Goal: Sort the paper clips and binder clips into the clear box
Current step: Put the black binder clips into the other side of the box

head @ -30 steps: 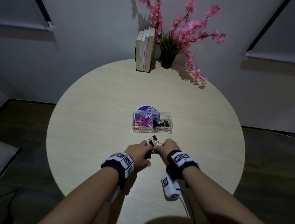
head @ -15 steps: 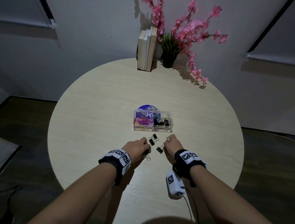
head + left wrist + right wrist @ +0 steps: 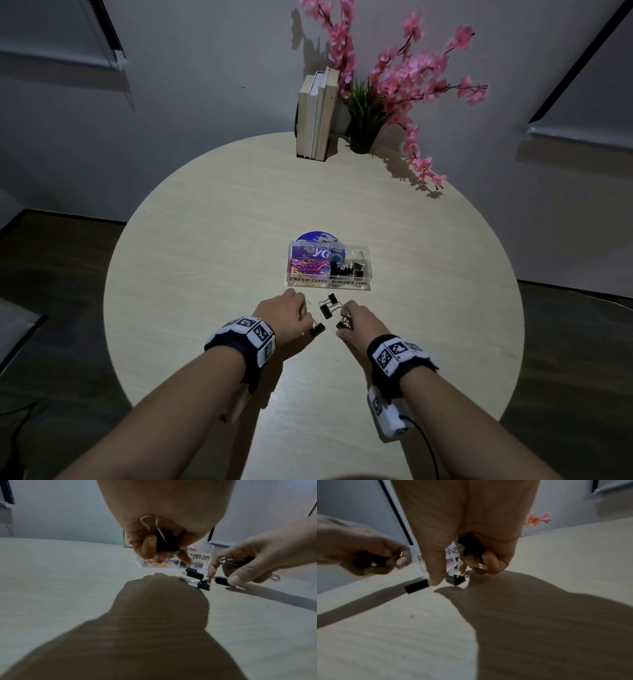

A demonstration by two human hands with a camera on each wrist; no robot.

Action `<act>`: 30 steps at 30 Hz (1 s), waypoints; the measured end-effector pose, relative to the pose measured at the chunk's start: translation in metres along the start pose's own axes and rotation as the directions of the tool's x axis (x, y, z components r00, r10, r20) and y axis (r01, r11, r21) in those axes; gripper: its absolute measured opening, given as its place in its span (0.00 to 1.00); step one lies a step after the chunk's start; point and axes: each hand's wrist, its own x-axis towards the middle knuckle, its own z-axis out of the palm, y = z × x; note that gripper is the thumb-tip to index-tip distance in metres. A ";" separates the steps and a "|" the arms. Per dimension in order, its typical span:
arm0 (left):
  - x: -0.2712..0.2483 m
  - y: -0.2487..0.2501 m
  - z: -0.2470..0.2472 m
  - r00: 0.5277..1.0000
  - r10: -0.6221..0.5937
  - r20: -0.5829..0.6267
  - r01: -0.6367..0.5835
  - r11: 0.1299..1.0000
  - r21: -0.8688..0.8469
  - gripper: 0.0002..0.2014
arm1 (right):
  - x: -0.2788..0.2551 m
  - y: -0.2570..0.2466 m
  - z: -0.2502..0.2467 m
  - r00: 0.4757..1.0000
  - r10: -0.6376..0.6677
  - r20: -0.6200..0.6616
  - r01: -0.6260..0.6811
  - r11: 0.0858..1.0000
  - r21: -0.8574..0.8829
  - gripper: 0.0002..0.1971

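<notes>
1. Grip: left hand holds binder clips; right hand holds more.
2. Clear box, mid-tabletop: both labelled compartments already partly filled.
3. Left: loose binder clips between hands.

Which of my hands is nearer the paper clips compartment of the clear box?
Left. The left hand sits just below the paper clips compartment; the right hand lies farther right, below the binder clips side.
</notes>
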 end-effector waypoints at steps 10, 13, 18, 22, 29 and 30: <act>0.007 -0.001 0.006 1.000 -0.011 0.011 0.012 1.000 -0.010 0.13 | -0.001 -0.004 -0.005 1.000 0.017 -0.015 -0.020 0.965 -0.260 0.17; 0.008 0.001 0.003 0.999 0.004 0.047 -0.001 0.998 -0.057 0.14 | 0.000 0.001 -0.008 0.999 0.013 -0.053 -0.028 0.955 -0.295 0.16; 0.007 0.008 0.008 0.992 0.062 0.114 -0.064 0.998 0.014 0.25 | 0.003 0.000 -0.010 0.997 -0.014 -0.076 -0.010 0.950 -0.312 0.15; 0.009 0.012 0.017 0.994 0.075 0.074 -0.086 0.984 0.156 0.20 | 0.004 -0.010 -0.013 0.987 -0.111 -0.115 0.079 0.966 -0.246 0.15; 0.008 -0.002 0.012 0.997 0.082 -0.011 -0.078 0.978 0.193 0.16 | 0.010 -0.022 -0.008 0.963 -0.266 0.034 0.260 0.898 -0.355 0.17; 0.008 -0.005 0.010 0.996 0.085 -0.021 -0.079 0.977 0.199 0.17 | 0.011 -0.021 -0.007 0.960 -0.277 0.038 0.271 0.890 -0.366 0.17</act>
